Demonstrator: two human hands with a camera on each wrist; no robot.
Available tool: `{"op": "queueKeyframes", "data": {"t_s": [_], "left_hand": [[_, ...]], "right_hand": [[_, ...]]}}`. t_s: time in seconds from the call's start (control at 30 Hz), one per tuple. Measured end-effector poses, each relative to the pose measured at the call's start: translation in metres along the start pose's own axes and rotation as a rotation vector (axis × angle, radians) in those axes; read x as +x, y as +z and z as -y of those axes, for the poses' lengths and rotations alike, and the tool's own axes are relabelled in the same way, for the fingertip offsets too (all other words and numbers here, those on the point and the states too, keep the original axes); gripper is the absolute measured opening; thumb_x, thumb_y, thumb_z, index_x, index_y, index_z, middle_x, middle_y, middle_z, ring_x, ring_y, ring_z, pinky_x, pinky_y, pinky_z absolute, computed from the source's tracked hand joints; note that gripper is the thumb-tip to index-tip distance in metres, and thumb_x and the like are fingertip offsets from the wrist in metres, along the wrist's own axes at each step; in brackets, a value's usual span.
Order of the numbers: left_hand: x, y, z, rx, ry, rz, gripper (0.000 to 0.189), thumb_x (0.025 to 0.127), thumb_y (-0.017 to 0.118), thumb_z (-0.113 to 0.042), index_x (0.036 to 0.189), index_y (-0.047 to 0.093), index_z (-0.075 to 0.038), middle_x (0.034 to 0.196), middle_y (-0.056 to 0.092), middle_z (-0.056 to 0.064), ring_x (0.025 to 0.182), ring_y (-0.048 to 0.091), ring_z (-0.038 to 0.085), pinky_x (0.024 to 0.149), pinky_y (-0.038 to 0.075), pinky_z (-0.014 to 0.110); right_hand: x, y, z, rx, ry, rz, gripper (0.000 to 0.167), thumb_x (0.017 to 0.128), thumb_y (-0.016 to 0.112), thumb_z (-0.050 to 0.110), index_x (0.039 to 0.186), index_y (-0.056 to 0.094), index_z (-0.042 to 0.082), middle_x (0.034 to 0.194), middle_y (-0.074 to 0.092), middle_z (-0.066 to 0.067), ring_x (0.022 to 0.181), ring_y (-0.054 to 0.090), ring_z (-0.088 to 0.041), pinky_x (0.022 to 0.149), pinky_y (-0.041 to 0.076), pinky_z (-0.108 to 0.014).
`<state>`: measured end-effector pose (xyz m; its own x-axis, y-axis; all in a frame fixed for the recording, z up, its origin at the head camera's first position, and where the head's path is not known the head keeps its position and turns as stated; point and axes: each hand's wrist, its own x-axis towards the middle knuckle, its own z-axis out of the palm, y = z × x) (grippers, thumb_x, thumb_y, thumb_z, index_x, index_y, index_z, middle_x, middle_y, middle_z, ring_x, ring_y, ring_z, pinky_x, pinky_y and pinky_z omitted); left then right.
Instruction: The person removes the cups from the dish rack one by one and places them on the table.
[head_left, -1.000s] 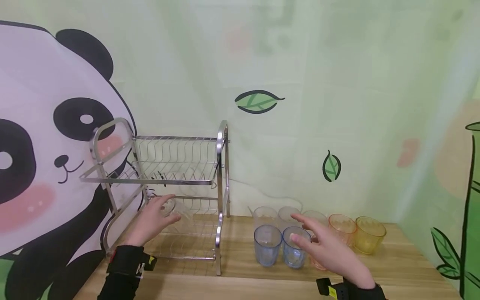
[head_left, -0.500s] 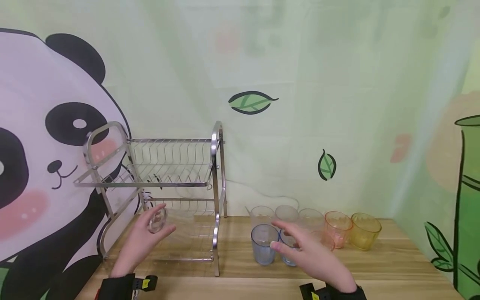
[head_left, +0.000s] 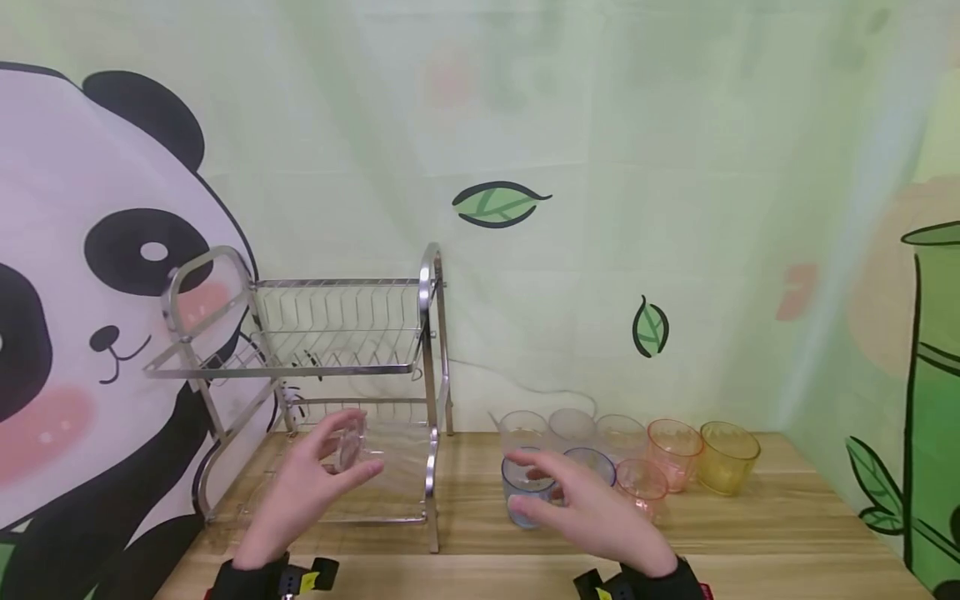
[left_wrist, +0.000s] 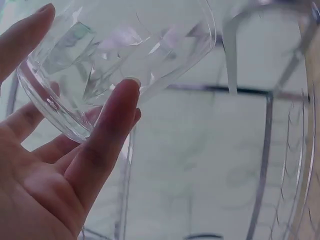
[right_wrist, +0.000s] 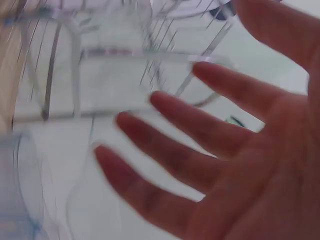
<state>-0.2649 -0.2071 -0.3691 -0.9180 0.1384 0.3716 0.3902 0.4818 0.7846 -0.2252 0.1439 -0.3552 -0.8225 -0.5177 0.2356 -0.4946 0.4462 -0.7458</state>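
Observation:
A clear, faceted drinking glass (head_left: pixel 405 446) lies sideways in my left hand (head_left: pixel 303 487), its mouth turned to the right. In the left wrist view, my fingers and thumb hold the clear glass (left_wrist: pixel 120 55) around its base end. It overlaps the lower tier of the metal dish rack (head_left: pixel 432 450) in the head view. My right hand (head_left: pixel 592 512) holds nothing, and its fingers spread loosely in the right wrist view. That hand partly covers a blue glass (head_left: pixel 517 479) in the head view. A second blue glass (head_left: pixel 592 461) shows just behind the hand.
Clear glasses (head_left: pixel 523 425) stand behind the blue ones. Two pinkish-orange glasses (head_left: pixel 675 446) and a yellow glass (head_left: pixel 727 458) are at the right. The rack's upper tier (head_left: pixel 337 333) overhangs the lower one. A printed cloth (head_left: pixel 712 167) hangs behind the wooden tabletop (head_left: pixel 795 533).
My left hand has drawn down toward me with the clear glass, then shifted slightly right, turning the glass sideways. My right hand has moved left, from the second blue glass to the first.

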Motion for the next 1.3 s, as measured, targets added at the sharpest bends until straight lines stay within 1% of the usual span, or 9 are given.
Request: {"op": "queueKeyframes", "data": {"t_s": [0.17, 0.37, 0.47, 0.6, 0.7, 0.87, 1.0, 1.13, 1.3], "left_hand": [[-0.003, 0.02, -0.024, -0.099, 0.09, 0.077, 0.07, 0.076, 0.084, -0.036, 0.136, 0.051, -0.023, 0.133, 0.055, 0.009, 0.118, 0.055, 0.033, 0.077, 0.056, 0.029], [-0.011, 0.043, -0.042, -0.198, 0.199, 0.088, 0.066, 0.075, 0.086, -0.024, 0.132, 0.053, -0.019, 0.125, 0.059, 0.01, 0.109, 0.062, 0.032, 0.066, 0.058, 0.031], [-0.014, 0.058, -0.046, -0.245, 0.264, 0.087, 0.066, 0.076, 0.085, -0.021, 0.132, 0.051, -0.018, 0.124, 0.06, 0.01, 0.108, 0.063, 0.031, 0.065, 0.059, 0.033], [-0.014, 0.073, -0.05, -0.28, 0.324, 0.063, 0.064, 0.079, 0.083, -0.017, 0.133, 0.048, -0.02, 0.129, 0.058, 0.007, 0.107, 0.063, 0.028, 0.065, 0.058, 0.034], [-0.015, 0.079, -0.051, -0.314, 0.328, 0.035, 0.063, 0.08, 0.082, -0.014, 0.132, 0.048, -0.021, 0.129, 0.058, 0.007, 0.103, 0.064, 0.027, 0.063, 0.058, 0.035], [-0.014, 0.087, -0.052, -0.354, 0.298, 0.031, 0.064, 0.08, 0.082, -0.014, 0.133, 0.046, -0.021, 0.127, 0.059, 0.01, 0.099, 0.065, 0.025, 0.063, 0.059, 0.036], [-0.013, 0.092, -0.051, -0.359, 0.26, 0.03, 0.066, 0.079, 0.083, -0.015, 0.132, 0.044, -0.022, 0.126, 0.057, 0.012, 0.098, 0.066, 0.025, 0.066, 0.059, 0.036], [-0.012, 0.092, -0.05, -0.328, 0.226, 0.042, 0.067, 0.079, 0.083, -0.017, 0.132, 0.044, -0.023, 0.128, 0.055, 0.01, 0.1, 0.065, 0.025, 0.068, 0.059, 0.036], [-0.011, 0.089, -0.044, -0.305, 0.173, 0.127, 0.067, 0.079, 0.083, -0.022, 0.134, 0.045, -0.025, 0.128, 0.055, 0.011, 0.1, 0.065, 0.027, 0.068, 0.058, 0.033]], "right_hand": [[0.003, 0.005, 0.004, 0.157, -0.041, -0.037, 0.044, 0.098, 0.062, 0.031, 0.14, 0.05, 0.025, 0.141, 0.05, 0.003, 0.124, 0.052, -0.023, 0.094, 0.049, -0.037], [0.008, 0.017, 0.001, 0.26, 0.001, -0.03, 0.048, 0.099, 0.06, 0.031, 0.144, 0.044, 0.025, 0.143, 0.046, -0.003, 0.128, 0.047, -0.026, 0.094, 0.048, -0.037], [0.014, 0.027, 0.0, 0.491, 0.006, 0.026, 0.051, 0.101, 0.057, 0.024, 0.148, 0.039, 0.019, 0.144, 0.043, -0.012, 0.124, 0.051, -0.033, 0.095, 0.048, -0.04], [0.023, 0.042, 0.003, 0.841, -0.023, 0.042, 0.054, 0.099, 0.058, 0.012, 0.148, 0.035, 0.008, 0.143, 0.038, -0.02, 0.115, 0.057, -0.035, 0.097, 0.047, -0.049], [0.025, 0.047, 0.006, 0.97, -0.036, -0.003, 0.058, 0.096, 0.06, 0.005, 0.146, 0.031, 0.003, 0.141, 0.037, -0.02, 0.115, 0.057, -0.031, 0.098, 0.046, -0.049], [0.025, 0.047, 0.008, 1.051, -0.016, -0.116, 0.064, 0.092, 0.063, -0.001, 0.141, 0.024, 0.011, 0.139, 0.04, -0.022, 0.12, 0.053, -0.033, 0.096, 0.047, -0.047], [0.027, 0.046, 0.009, 1.078, 0.008, -0.184, 0.078, 0.089, 0.065, -0.002, 0.144, 0.016, 0.023, 0.145, 0.032, -0.022, 0.124, 0.05, -0.034, 0.096, 0.047, -0.047], [0.027, 0.043, 0.009, 1.054, 0.028, -0.174, 0.09, 0.089, 0.066, 0.0, 0.152, 0.011, 0.03, 0.152, 0.022, -0.019, 0.124, 0.05, -0.034, 0.095, 0.047, -0.047], [0.026, 0.037, 0.006, 0.96, 0.049, -0.127, 0.081, 0.088, 0.068, 0.001, 0.15, 0.021, 0.023, 0.146, 0.03, -0.021, 0.12, 0.052, -0.033, 0.092, 0.05, -0.045]]}}
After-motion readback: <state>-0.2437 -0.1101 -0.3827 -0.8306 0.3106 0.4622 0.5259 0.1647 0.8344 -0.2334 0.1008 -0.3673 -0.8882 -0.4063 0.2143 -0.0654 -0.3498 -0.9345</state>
